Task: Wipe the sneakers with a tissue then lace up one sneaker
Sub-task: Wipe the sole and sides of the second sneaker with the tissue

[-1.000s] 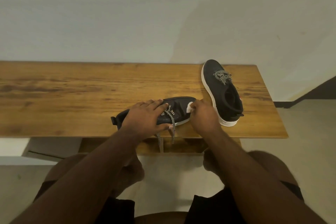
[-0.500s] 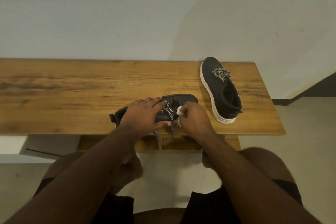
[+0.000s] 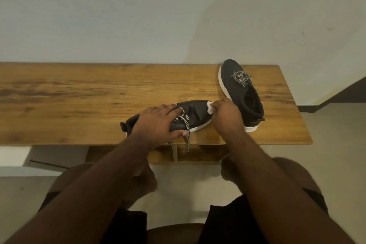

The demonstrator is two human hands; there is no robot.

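Working near to far: my left hand [image 3: 158,123] lies flat over the near sneaker [image 3: 190,115], fingers spread across tongue and laces, thumb low on the side, pinning it at the table's [image 3: 79,101] front edge. Its laces [image 3: 183,125] are loose, ends dangling over the edge. My right hand [image 3: 225,115] is curled tight on a small white tissue [image 3: 210,107], pressed at the toe end of the shoe.

Handling, imo: knit upper looks soft, will dent under a hard rub, so brace w/ the left over the midfoot or take the stiffer white sole rim. Shoe prob light, apt to skid on smooth wood w/o that brace. Tissue is flimsy and may tear or shed; keep it wadded. Laces limp, best pinched near the tips.

Farther right, the second sneaker [image 3: 240,93] sits upright, laces knotted, just beside my right hand; can't tell if touching.
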